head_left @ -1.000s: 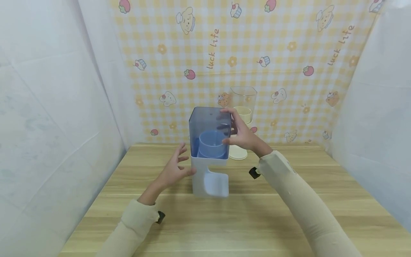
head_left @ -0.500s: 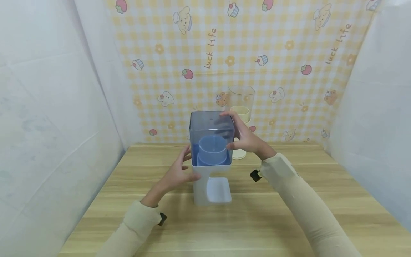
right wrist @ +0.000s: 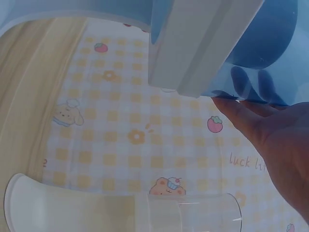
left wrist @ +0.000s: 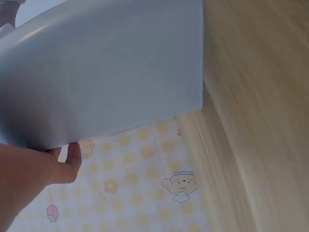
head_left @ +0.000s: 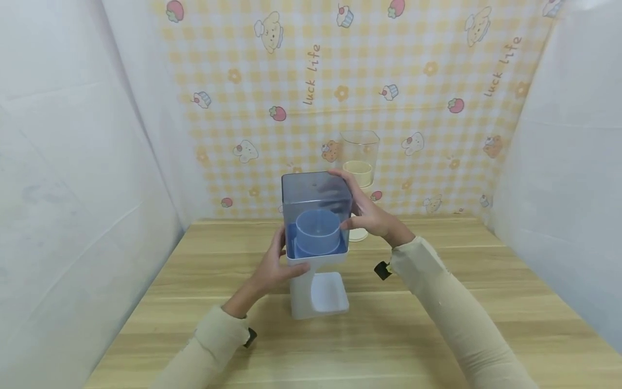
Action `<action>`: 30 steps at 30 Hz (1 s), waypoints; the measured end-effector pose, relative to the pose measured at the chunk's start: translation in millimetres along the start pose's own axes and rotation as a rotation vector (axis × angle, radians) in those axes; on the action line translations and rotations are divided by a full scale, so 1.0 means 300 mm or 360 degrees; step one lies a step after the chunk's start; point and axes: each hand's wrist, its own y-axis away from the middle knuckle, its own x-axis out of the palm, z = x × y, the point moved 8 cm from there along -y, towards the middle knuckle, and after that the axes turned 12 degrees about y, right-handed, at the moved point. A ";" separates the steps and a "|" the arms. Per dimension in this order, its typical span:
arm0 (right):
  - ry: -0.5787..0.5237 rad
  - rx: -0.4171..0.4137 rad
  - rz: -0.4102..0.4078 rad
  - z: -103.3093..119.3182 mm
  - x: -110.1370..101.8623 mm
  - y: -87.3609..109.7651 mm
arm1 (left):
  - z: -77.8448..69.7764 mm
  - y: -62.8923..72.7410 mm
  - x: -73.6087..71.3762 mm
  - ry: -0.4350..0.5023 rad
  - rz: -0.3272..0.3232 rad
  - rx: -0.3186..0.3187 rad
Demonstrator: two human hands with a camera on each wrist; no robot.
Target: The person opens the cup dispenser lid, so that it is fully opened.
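In the head view, a dispenser [head_left: 301, 294] with a pale body and a tray low at its front stands between my hands. Its upper part is a see-through blue-grey box [head_left: 316, 189] around a blue round cup [head_left: 318, 232]. My left hand [head_left: 272, 270] grips the body's left side just below the box, thumb across the front. On the right, my right hand [head_left: 371, 213] holds the box, thumb at the front and fingers behind, showing through the wall. The left wrist view shows the smooth side panel [left wrist: 125, 67] above my fingers; its lower end is close to the wooden table.
Behind it stands a similar cream dispenser [head_left: 358, 172] with a clear top, partly covered by my right hand. Its round base [head_left: 358, 234] is on the wooden table [head_left: 437, 302]. A checked cloth [head_left: 389, 65] hangs at the back, with white sheets [head_left: 63, 178] at both sides.
The dispenser has come nearer to me and tilts slightly. My left hand has closed in from beside it to grip its side. My right hand keeps its hold on the box.
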 end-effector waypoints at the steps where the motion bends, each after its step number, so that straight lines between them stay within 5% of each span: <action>1: -0.0009 0.0002 -0.0003 -0.002 0.001 0.000 | 0.003 -0.001 0.001 0.0010 0.0006 0.0001; 20: -0.0056 -0.0015 -0.0068 0.004 0.002 0.005 | 0.020 0.004 0.007 0.0005 0.0098 0.0027; 30: 0.0100 0.0125 -0.0172 -0.004 -0.002 0.000 | 0.007 -0.012 0.007 0.0011 0.0048 -0.0006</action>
